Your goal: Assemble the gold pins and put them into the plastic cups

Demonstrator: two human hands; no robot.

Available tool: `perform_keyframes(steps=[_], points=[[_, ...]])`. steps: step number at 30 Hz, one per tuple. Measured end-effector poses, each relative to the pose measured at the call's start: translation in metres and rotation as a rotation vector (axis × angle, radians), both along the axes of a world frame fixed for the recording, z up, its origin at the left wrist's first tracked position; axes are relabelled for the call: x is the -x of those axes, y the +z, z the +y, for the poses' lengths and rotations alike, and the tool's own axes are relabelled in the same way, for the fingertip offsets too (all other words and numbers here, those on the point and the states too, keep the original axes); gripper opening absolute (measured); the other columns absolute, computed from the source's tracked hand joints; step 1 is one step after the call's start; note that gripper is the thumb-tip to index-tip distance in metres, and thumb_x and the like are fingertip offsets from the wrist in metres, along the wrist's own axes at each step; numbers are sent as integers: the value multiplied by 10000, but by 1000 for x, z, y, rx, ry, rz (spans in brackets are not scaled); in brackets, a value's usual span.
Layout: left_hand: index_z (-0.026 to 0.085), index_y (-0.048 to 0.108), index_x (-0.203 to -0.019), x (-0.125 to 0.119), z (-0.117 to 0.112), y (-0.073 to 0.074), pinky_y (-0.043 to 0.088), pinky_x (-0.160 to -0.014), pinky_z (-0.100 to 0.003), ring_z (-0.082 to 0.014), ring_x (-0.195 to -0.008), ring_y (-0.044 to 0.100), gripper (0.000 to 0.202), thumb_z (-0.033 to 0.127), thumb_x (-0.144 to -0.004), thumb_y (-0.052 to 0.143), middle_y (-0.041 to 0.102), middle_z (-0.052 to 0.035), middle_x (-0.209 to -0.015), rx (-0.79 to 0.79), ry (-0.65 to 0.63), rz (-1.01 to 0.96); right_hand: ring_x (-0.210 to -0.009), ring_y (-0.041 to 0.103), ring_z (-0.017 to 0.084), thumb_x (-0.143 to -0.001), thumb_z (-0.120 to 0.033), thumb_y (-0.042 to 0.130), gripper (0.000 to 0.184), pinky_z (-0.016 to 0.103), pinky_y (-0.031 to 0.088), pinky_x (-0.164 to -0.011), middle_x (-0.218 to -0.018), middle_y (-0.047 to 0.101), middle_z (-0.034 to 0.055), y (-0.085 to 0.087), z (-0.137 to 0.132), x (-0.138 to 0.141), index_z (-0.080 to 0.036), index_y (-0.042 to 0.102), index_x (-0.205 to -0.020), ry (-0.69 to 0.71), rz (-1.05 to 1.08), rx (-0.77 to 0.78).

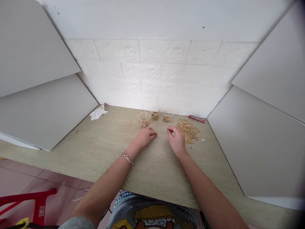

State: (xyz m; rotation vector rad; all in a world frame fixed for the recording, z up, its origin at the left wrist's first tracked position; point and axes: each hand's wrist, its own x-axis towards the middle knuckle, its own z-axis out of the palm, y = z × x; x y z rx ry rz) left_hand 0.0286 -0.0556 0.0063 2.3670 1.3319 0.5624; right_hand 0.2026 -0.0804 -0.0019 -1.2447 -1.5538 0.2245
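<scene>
My left hand (145, 136) rests low over the table with its fingers pinched together. A small thin piece (156, 136), light and metallic, pokes out from its fingertips. To the right, my right hand (177, 140) is closed in a pinch between thumb and forefinger; what it holds is too small to make out. Right beside that hand lies a loose pile of thin gold-coloured metal pins (188, 130). Beyond my hands stand three clear plastic cups with small gold-coloured metal parts inside: a left cup (144, 115), a middle cup (155, 111) and a right cup (167, 113).
Crumpled white tissue (98, 112) lies at the back left of the wooden table (95, 149). A red pen-like stick (197, 119) is by the back wall at right. Grey panels (47, 108) flank both sides. Below left, a red plastic stool (40, 203) stands on the tiled floor.
</scene>
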Motion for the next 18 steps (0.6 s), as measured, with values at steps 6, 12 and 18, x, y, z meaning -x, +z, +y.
perform_keyframes(steps=[6, 12, 18], points=[[184, 678, -856, 5, 4, 1, 423, -805, -241, -133, -816, 562, 210, 243, -771, 496, 615, -37, -898, 27, -23, 4, -701, 550, 146, -767, -229, 512, 110, 288, 436, -681, -763, 618, 28, 7, 0, -7, -173, 606, -781, -132, 165, -70], [163, 655, -805, 5, 5, -2, 430, -783, -250, -137, -792, 560, 179, 211, -760, 489, 615, -43, -863, 1, -23, -3, -704, 550, 144, -761, -240, 520, 110, 290, 434, -683, -762, 613, 24, 16, -5, -9, -174, 605, -783, -122, 204, -72], [173, 560, -1075, 3, -7, 18, 437, -767, -251, -122, -758, 555, 308, 231, -838, 373, 616, -46, -886, -189, 19, -68, -746, 542, 144, -794, -273, 481, 171, 296, 427, -707, -825, 587, 40, 18, -6, -7, -178, 567, -907, -121, 302, -79]])
